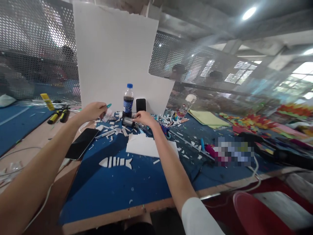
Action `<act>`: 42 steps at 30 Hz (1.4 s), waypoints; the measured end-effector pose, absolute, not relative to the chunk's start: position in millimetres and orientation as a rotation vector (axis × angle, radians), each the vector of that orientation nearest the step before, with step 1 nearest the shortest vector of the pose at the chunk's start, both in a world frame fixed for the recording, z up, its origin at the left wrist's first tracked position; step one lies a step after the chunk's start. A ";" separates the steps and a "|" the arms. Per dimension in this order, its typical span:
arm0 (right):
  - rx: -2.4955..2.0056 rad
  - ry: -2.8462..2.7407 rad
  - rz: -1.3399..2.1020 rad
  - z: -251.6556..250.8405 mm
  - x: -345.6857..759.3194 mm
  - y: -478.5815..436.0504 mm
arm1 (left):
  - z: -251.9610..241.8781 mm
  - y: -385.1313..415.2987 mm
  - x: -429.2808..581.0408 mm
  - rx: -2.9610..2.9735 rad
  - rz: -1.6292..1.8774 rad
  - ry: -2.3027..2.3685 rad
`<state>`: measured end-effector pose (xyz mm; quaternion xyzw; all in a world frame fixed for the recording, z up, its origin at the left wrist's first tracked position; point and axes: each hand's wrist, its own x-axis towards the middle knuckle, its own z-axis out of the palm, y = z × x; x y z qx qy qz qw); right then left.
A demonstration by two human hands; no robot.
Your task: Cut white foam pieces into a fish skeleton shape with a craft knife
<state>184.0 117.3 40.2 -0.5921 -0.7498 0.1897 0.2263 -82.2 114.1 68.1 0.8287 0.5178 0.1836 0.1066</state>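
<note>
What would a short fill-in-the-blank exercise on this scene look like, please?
White pieces on the blue mat form the shape of a ____.
The cap of the drink bottle is ____.
Of the left hand and the right hand, the ____ is nearer the dark cylinder.

Missing words: fish; blue; right.

The dark cylinder [127, 122] looks glossy, perhaps metal, the bottle [127, 102] shiny plastic, the fish [122, 162] matt.
</note>
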 end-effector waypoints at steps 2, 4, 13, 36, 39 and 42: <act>-1.747 -2.074 0.460 55.3 206.8 110.6 | 72.9 110.6 -83.3 2.480 0.485 1.529; -1.890 -2.038 0.377 64.3 235.2 100.9 | 76.0 107.9 -83.1 2.525 0.417 1.524; -2.300 -2.050 0.453 23.5 318.0 60.3 | 76.9 110.3 -84.0 2.664 0.159 1.444; -2.324 -1.627 0.111 -15.2 354.3 36.5 | 79.3 107.0 -81.5 2.636 0.073 1.459; -2.344 -1.650 0.150 -20.0 367.1 36.7 | 79.3 107.5 -81.8 2.648 0.070 1.428; -2.348 -1.701 0.199 -26.8 374.4 36.5 | 78.6 109.2 -83.0 2.649 0.068 1.424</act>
